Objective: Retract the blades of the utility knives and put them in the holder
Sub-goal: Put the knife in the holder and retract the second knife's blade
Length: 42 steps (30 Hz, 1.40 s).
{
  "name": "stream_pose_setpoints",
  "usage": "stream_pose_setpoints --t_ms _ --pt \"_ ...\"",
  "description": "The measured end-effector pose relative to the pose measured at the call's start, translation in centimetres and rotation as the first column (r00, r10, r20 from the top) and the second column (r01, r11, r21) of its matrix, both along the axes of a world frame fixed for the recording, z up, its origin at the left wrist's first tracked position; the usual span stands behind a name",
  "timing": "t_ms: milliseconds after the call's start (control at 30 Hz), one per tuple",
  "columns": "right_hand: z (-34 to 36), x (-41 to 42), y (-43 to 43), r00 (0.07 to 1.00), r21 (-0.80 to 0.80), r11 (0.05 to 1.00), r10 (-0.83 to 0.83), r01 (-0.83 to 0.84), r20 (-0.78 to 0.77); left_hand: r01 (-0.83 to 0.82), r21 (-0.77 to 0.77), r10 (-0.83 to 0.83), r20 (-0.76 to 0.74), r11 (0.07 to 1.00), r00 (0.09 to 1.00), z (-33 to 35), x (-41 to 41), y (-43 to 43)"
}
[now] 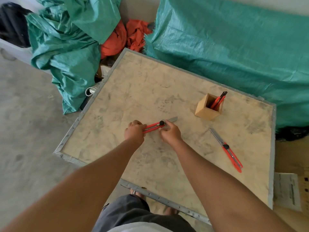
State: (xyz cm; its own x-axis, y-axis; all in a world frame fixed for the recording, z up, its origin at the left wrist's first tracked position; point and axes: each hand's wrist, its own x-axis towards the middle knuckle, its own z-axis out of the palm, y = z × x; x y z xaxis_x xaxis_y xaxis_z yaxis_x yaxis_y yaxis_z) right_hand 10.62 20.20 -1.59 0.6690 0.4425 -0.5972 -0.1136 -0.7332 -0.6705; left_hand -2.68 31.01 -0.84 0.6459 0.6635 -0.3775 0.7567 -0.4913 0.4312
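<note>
A red utility knife (154, 126) — blade out — is gripped at table (117, 91) centre by the left hand (134, 131); the right hand (170, 132) seemingly pinches its front. The wooden holder (203, 111) stands at two o'clock.

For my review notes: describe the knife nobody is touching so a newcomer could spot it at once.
Start at the wooden holder near the table's far right. Nearer the person lies a red utility knife, alone, blade extended toward the holder. Unlike the knife in the holder or the held knife, no hand touches it.
</note>
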Motion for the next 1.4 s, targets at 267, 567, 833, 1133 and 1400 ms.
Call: stream_pose_setpoints --t_ms 267,567,833,1133,1400 --pt "0.7 -0.1 0.3 0.973 0.149 0.965 -0.225 0.214 0.057 -0.059 -0.109 0.081 0.211 0.992 0.974 -0.4 -0.6 -1.6" --pt "6.9 4.6 -2.6 0.971 0.342 0.913 -0.240 0.222 0.008 -0.139 -0.203 0.207 0.367 0.969 0.907 5.2 2.7 -6.4" --pt "13.7 12.7 -8.9 0.987 0.456 0.884 -0.147 0.104 0.061 0.086 -0.399 0.153 0.529 0.913 0.834 11.1 7.6 -11.1" --pt "19.2 17.1 -16.8 0.998 0.527 0.850 -0.017 -0.020 0.065 0.173 -0.439 0.196 0.674 0.882 0.712 15.9 12.7 -17.3" --pt "21.2 17.6 -20.6 0.924 0.383 0.847 0.288 -0.368 0.252 0.111 -0.515 0.346 0.705 0.850 0.619 17.7 14.6 -21.0"
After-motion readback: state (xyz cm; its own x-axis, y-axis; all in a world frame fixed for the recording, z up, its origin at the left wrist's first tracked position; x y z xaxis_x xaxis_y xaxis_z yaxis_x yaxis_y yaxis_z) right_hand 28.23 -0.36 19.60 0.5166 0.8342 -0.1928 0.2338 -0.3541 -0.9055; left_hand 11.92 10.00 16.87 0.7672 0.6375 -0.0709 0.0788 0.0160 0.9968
